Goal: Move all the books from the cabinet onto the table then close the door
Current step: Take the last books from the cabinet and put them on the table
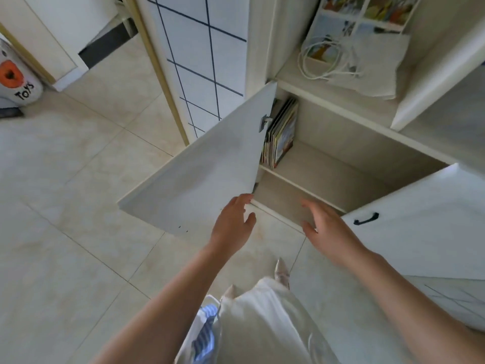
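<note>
Several thin picture books (282, 132) stand upright at the left end of the upper shelf inside the low white cabinet (341, 164). The cabinet's left door (204, 169) is swung wide open. The right door (420, 222), with a black handle, stands partly open. My left hand (235, 222) reaches forward with relaxed fingers, its fingertips at the bottom corner of the left door. My right hand (326, 229) is stretched out in front of the lower shelf, fingers straight, holding nothing.
Above the cabinet a shelf holds a white cloth bag (372, 64) with cord handles and colourful boxes. A white toy bin (15, 77) stands on the tiled floor at far left. My white skirt and pointed shoes (280, 271) are below.
</note>
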### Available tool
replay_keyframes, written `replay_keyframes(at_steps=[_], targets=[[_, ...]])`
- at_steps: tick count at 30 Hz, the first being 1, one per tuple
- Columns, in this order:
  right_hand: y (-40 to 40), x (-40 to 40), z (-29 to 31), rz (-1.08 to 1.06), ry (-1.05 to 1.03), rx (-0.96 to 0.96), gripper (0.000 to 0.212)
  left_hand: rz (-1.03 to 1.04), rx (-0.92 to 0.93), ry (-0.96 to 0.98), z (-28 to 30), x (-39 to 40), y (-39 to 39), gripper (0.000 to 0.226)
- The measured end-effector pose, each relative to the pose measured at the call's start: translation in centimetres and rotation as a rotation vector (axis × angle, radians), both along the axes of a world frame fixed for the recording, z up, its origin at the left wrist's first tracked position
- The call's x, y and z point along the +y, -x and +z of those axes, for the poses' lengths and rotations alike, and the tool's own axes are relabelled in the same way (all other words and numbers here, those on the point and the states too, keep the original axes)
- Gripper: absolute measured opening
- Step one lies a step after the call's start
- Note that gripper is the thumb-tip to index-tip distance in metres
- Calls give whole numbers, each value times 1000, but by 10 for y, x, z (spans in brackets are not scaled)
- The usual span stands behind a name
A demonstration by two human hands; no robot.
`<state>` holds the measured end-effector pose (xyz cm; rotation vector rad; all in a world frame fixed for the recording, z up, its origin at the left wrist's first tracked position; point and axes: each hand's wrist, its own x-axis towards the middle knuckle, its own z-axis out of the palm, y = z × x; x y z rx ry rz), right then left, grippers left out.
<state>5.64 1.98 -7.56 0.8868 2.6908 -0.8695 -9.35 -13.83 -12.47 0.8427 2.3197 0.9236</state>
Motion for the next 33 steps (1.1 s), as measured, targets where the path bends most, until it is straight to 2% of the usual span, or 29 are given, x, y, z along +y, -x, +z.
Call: replay_keyframes(at_steps=[6,12,19,22,26,29,33], targets=[[37,91,-8,222,-158,-10,54,131,-81,4,-18,69,-5,45],[90,153,-25,390,-192,-43,56,282,-113,1,-40,127,-2,45],[135,189,-69,490,-270,10,66,255,-119,56,-80,176,20,36],[161,202,-106,509,-391,12,75,211,-112,65,-108,195,29,35],[184,214,-153,550,-600,22,90,197,-89,64,-145,213,43,40],[203,219,-169,565,-653,18,100,267,-63,22,-166,224,58,40],[228,226,-174,594,-719,46,103,379,-153,-46,-181,241,72,59]])
